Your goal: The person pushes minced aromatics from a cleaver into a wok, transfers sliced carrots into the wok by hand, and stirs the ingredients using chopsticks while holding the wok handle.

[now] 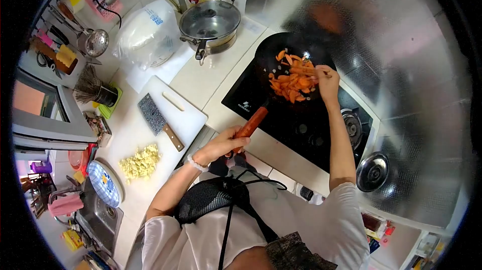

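My left hand [221, 144] is wrapped round the reddish wooden handle [252, 122] of a black wok [263, 51] on the stove. Sliced orange carrots [291, 85] lie in the wok with a few small pale bits among them. Over the wok's right side, my right hand [328, 83] is closed on a wooden spatula [303, 71], whose blade reaches into the carrots. Its far end is hard to tell from the slices.
A white cutting board [186, 112] to the left bears a cleaver [153, 114] and chopped pale yellow pieces [140, 162]. Behind stand a lidded pot [211, 21] and a plastic bag [148, 34]. A blue checked plate [104, 183] sits beside the sink [98, 215]. A second burner [353, 127] is at right.
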{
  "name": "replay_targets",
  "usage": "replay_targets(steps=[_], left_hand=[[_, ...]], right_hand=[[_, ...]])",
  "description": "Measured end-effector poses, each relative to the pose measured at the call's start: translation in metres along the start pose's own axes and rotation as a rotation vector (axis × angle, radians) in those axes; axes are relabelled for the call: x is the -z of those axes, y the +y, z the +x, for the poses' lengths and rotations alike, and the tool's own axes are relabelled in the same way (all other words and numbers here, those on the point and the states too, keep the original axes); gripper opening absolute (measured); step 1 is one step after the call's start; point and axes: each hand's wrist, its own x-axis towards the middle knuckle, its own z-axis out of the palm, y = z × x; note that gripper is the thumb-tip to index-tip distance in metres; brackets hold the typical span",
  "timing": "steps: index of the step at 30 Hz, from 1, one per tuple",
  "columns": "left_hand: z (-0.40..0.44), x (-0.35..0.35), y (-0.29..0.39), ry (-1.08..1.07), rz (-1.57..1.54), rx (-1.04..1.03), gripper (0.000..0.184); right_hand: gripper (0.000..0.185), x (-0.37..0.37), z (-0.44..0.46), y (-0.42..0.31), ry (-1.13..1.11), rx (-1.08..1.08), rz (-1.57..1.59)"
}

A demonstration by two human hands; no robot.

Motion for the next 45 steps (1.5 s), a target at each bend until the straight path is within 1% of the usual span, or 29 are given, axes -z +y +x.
replay_targets(steps=[4,5,6,8,9,10,12,13,14,16,18,20,22,23,24,26,28,29,30,32,33,34,36,37,38,40,42,44,45], left_hand=[[0.007,0.009,-0.007,-0.059,0.045,0.001,0.041],[0.008,0.009,-0.006,-0.062,0.069,0.019,0.042],[0.008,0.010,-0.006,-0.060,0.088,0.036,0.042],[0.006,0.012,0.001,-0.080,0.097,0.031,0.042],[0.004,0.013,0.004,-0.100,0.105,0.032,0.043],[0.002,0.015,0.005,-0.103,0.109,0.035,0.043],[0.003,0.018,0.008,-0.135,0.175,0.036,0.044],[0.005,0.020,0.006,-0.149,0.183,0.046,0.045],[0.010,0.022,-0.001,-0.160,0.187,0.043,0.045],[0.018,0.025,-0.016,-0.168,0.182,-0.107,0.047],[0.014,0.026,-0.009,-0.199,0.148,-0.089,0.049],[0.019,0.028,-0.014,-0.237,0.122,-0.073,0.050],[0.033,0.029,-0.029,-0.277,0.124,-0.138,0.051],[0.034,0.029,-0.031,-0.285,0.125,-0.137,0.051],[0.031,0.030,-0.026,-0.277,0.145,-0.138,0.052],[0.030,0.030,-0.024,-0.267,0.164,-0.140,0.053],[0.031,0.032,-0.026,-0.262,0.146,-0.147,0.056],[0.030,0.035,-0.024,-0.260,0.146,-0.147,0.056],[0.026,0.036,-0.017,-0.276,0.175,-0.085,0.058],[0.023,0.037,-0.008,-0.298,0.198,-0.020,0.061],[0.023,0.037,-0.005,-0.311,0.219,-0.019,0.062],[0.023,0.038,-0.002,-0.323,0.241,-0.020,0.063],[0.024,0.038,0.003,-0.333,0.269,-0.032,0.065],[0.024,0.037,0.004,-0.341,0.299,-0.041,0.066],[0.028,0.036,-0.001,-0.346,0.304,-0.040,0.066],[0.034,0.036,-0.015,-0.290,0.217,-0.197,0.060],[0.035,0.037,-0.021,-0.281,0.209,-0.181,0.059],[0.031,0.038,-0.015,-0.274,0.198,-0.170,0.058],[0.025,0.038,0.000,-0.300,0.214,-0.096,0.058]], right_hand=[[0.020,-0.006,0.003,-0.026,0.082,0.034,0.037],[0.021,-0.014,0.009,-0.017,0.098,0.066,0.027],[0.022,-0.023,0.012,-0.008,0.119,0.124,-0.075],[0.021,-0.042,0.010,0.007,0.056,0.140,-0.022],[0.021,-0.054,0.002,0.005,0.091,0.115,0.143],[0.021,-0.054,-0.002,0.007,0.096,0.111,0.144],[0.023,-0.040,-0.006,0.007,0.109,0.115,-0.103],[0.025,-0.032,-0.008,0.001,0.092,0.082,-0.101],[0.025,-0.022,-0.006,0.003,0.068,0.064,-0.225],[0.023,-0.023,-0.023,-0.052,0.059,-0.126,-0.134],[0.022,-0.031,-0.039,-0.067,0.044,-0.146,-0.092],[0.019,-0.052,-0.062,-0.080,-0.012,-0.083,0.117],[0.019,-0.069,-0.073,-0.067,-0.112,0.189,-0.174],[0.019,-0.073,-0.075,-0.063,-0.135,0.081,-0.287],[0.019,-0.072,-0.072,-0.047,-0.132,0.077,-0.288],[0.021,-0.062,-0.058,-0.006,0.052,0.209,-0.521],[0.024,-0.042,-0.052,-0.021,0.082,0.072,-0.408],[0.025,-0.033,-0.053,-0.028,0.086,0.058,-0.349],[0.025,-0.027,-0.058,-0.042,0.091,0.042,-0.292],[0.026,-0.025,-0.082,-0.088,0.029,-0.035,-0.017],[0.024,-0.021,-0.092,-0.097,-0.066,-0.057,-0.112],[0.021,-0.023,-0.102,-0.096,-0.111,-0.099,-0.005],[0.019,-0.036,-0.107,-0.096,-0.156,-0.063,-0.134],[0.020,-0.037,-0.100,-0.071,-0.169,0.008,-0.229],[0.020,-0.035,-0.091,-0.050,-0.164,0.006,-0.228],[0.020,-0.036,-0.070,-0.024,-0.038,0.139,-0.477],[0.020,-0.032,-0.050,-0.008,0.045,0.169,-0.479],[0.022,-0.022,-0.042,-0.021,0.012,0.180,-0.398],[0.021,-0.013,-0.044,-0.025,0.014,0.131,-0.309]])
